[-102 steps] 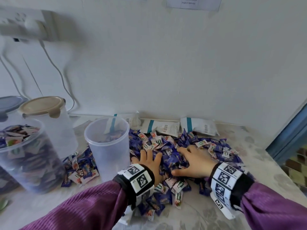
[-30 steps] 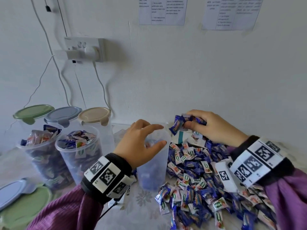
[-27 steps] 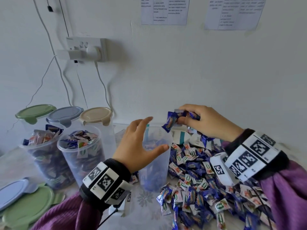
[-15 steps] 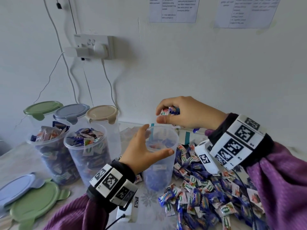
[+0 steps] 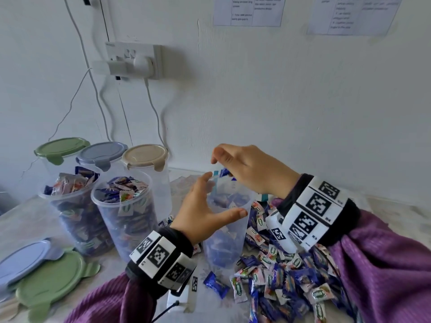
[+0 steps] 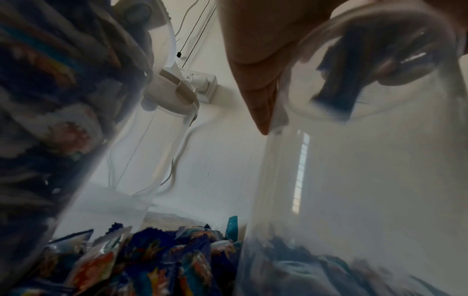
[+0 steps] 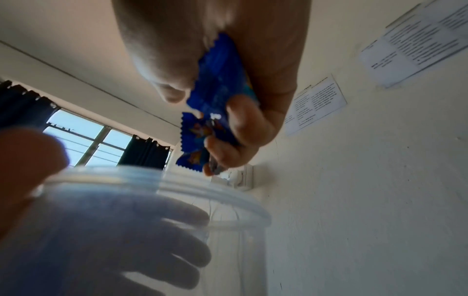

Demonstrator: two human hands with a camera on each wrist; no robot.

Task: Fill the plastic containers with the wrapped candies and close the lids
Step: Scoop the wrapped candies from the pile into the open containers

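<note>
Blue candies (image 7: 217,104) pinched in the right hand (image 5: 249,169) above the open container (image 5: 225,229); left hand (image 5: 203,210) cups its rim, so drop them dead centre.

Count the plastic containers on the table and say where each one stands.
6. Three lidded at the back: green lid, blue lid, beige lid. Two open, full of candies: left, middle. One part-filled under both hands. More may be out of view.
</note>
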